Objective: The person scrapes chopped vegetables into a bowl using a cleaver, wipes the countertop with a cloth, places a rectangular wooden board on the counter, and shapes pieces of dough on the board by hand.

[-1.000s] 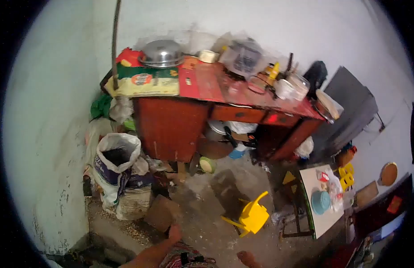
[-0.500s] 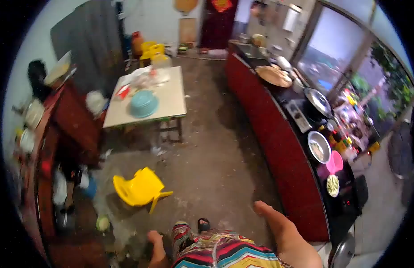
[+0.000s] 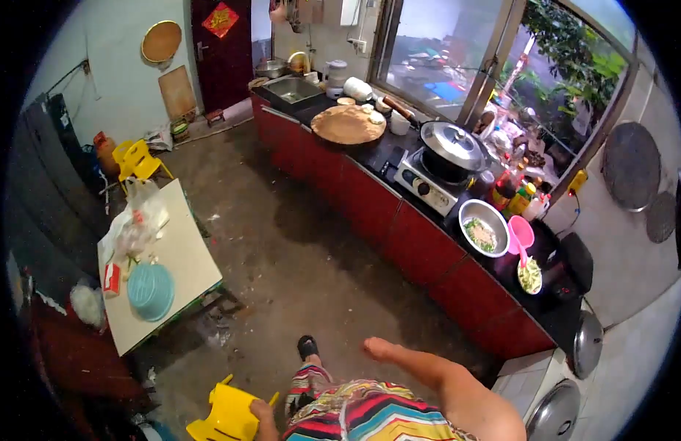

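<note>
My right hand [image 3: 379,349] hangs over the floor in front of my body, touching nothing that I can see. Its fingers are too small and foreshortened to make out. Low in the view, my left hand [image 3: 264,410] overlaps the edge of a yellow plastic chair [image 3: 226,413]; whether it touches the chair I cannot tell, and its fingers are blurred. On the black counter to the right are a metal bowl [image 3: 484,228] of chopped food, a pink plastic scoop [image 3: 521,231] and a small dish of pale green cut pieces [image 3: 530,276].
A gas stove [image 3: 426,182] carries a lidded wok [image 3: 453,145]. Farther along lie a round wooden board [image 3: 348,125] and a sink [image 3: 292,90]. At left stands a table [image 3: 186,250] with a turquoise basin [image 3: 151,291] and plastic bags. Several bottles [image 3: 508,188] line the window side.
My view has swung right and moved nearer the counter. The table and yellow chair have shifted left and down. My left hand now overlaps the chair; my right hand appears farther left.
</note>
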Available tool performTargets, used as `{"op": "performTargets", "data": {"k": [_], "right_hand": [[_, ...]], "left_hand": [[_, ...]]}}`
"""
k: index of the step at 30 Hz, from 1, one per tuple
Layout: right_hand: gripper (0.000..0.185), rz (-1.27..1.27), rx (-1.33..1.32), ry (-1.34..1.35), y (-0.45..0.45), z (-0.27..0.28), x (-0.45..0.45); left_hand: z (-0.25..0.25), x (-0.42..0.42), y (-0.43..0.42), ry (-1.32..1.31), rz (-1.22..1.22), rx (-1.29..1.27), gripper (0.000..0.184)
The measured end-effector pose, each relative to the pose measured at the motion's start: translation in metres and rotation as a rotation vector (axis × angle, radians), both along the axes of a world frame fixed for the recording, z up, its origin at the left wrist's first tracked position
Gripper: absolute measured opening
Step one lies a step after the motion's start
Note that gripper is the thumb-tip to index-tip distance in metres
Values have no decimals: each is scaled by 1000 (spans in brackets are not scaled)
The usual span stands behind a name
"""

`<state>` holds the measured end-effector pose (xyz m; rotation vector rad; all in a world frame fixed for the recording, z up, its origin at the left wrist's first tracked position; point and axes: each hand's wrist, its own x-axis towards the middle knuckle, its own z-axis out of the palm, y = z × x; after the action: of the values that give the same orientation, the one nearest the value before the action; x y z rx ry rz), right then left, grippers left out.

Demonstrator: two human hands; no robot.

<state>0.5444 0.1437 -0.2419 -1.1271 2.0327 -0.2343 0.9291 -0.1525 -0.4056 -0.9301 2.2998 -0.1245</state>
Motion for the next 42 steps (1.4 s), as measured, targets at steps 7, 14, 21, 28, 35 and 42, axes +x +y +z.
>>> {"op": "performTargets", "data": {"k": [7, 14, 21, 28, 35, 42], "right_hand": [[20, -342, -156, -8, -79, 40, -92], [21, -212, 76, 9, -52, -81, -179], [30, 304, 181, 203, -74, -100, -354], [30, 142, -165, 55, -202, -56, -481], [21, 0, 80, -53, -391, -5, -474], [26, -30, -97, 86, -437, 43, -477]], "left_hand": [[38, -178, -130, 1668, 969, 764, 17], [116, -377, -200, 789, 31, 212, 17], [167, -495, -204, 1177, 945, 619, 9], [103, -460, -209, 1378, 660, 321, 13], [16, -356, -239, 962, 551, 137, 21], [9, -422, -358, 1040, 616, 83, 23]]}}
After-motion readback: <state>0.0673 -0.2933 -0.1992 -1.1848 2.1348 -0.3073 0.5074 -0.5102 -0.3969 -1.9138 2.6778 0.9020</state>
